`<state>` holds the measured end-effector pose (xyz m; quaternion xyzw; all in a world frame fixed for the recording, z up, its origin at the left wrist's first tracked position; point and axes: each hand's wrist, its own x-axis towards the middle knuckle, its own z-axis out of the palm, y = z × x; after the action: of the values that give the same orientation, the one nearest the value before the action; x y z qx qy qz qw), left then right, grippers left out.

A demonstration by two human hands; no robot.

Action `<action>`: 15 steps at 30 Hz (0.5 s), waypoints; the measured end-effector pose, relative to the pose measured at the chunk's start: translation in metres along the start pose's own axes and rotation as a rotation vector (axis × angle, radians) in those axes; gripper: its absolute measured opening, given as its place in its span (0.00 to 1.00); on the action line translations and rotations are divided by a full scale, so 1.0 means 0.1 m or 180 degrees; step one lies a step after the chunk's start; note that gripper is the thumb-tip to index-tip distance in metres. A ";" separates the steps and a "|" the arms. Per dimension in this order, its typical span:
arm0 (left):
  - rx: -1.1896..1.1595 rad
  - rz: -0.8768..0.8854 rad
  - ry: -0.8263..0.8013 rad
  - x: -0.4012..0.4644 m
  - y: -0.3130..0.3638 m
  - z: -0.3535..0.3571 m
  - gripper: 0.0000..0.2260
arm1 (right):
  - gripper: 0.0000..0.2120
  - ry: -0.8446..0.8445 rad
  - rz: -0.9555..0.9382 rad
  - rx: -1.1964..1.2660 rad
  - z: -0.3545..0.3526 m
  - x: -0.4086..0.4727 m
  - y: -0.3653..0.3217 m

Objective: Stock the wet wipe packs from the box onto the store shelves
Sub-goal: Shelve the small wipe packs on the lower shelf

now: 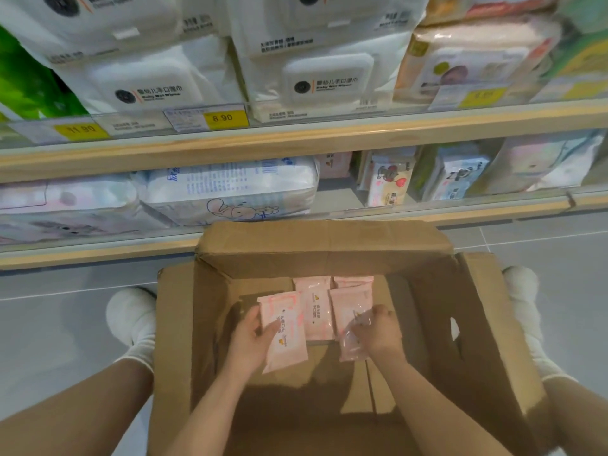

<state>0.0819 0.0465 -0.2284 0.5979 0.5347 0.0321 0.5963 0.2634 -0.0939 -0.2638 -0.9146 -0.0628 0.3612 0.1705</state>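
Pink wet wipe pack point(285, 327) held inside the open cardboard box point(487, 324), tilted, gripped along its left edge by the left hand point(251, 337), thumb across its face and fingers curled beneath. Just to its right, three more pink packs point(316, 311) lying flat against the box floor near the far wall, side by side and partly overlapping. Crumpled clear plastic wrapper point(353, 340) pinched in the right hand point(378, 330), fingers curled round it, hanging over the lower edge of the rightmost flat pack. Both forearms reached down into the box from the near side; far flap folded up toward the shelving, side flaps spread outward. Box set on grey tiled floor point(65, 324), flanked by white fluffy slippers point(131, 317) on either side. Beyond the box, the lower shelf point(394, 215) stocked with pastel wipe packs, among them a large white bundle with a rabbit drawing point(230, 192), and a small pink pack point(334, 164) standing far back. Above, the upper shelf point(296, 143) lined with large white baby wipe packs point(316, 83), fronted by yellow price tags point(223, 118) reading 8.90 and 11.90.
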 end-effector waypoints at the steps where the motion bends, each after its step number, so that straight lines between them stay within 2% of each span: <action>1: -0.0008 0.0016 0.0004 0.00 0.00 0.00 0.12 | 0.13 -0.0021 -0.0020 -0.0012 0.00 0.00 0.00; 3: 0.0000 0.0157 -0.0011 -0.02 0.03 -0.01 0.12 | 0.07 -0.0082 -0.0217 -0.0099 -0.04 -0.02 0.02; 5: 0.0013 0.0351 0.0000 -0.04 0.12 -0.01 0.12 | 0.10 -0.0134 -0.0515 -0.0077 -0.15 -0.06 0.02; 12: 0.0022 0.1073 0.0185 -0.13 0.66 -0.06 0.09 | 0.03 0.0093 -0.1420 0.0398 -0.95 -0.32 -0.20; 15: 0.0030 0.1329 0.0289 -0.15 0.96 -0.14 0.09 | 0.07 0.0011 -0.1703 0.0765 -1.30 -0.44 -0.36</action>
<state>0.1238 0.0734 -0.1436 0.6964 0.4257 0.1794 0.5492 0.3204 -0.1052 -0.1341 -0.8394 -0.2583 0.3067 0.3669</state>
